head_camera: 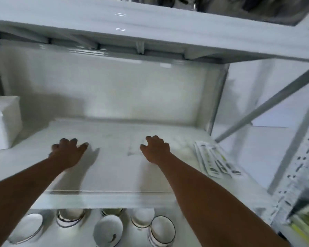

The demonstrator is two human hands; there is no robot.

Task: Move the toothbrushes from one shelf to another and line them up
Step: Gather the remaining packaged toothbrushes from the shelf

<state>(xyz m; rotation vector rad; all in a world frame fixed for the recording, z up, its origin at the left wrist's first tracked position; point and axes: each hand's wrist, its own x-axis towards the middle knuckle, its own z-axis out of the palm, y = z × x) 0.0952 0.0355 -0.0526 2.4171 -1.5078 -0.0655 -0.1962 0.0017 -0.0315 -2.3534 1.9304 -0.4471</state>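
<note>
We look into a white metal shelving unit [150,29], its middle shelf [114,175] running broad and pale before us, with a perforated upright [292,175] at the right. A white box [2,122] sits at the shelf's far left. Below the front edge stand several white bowls and cups [108,229] on the lower level. Our left hand [68,150] lies over the shelf with fingers spread and loose, holding nothing; our right hand [156,148] likewise reaches forward, fingers relaxed and empty. The packaged toothbrushes [214,157] lie fanned together at the shelf's right end, well apart from both hands.
</note>
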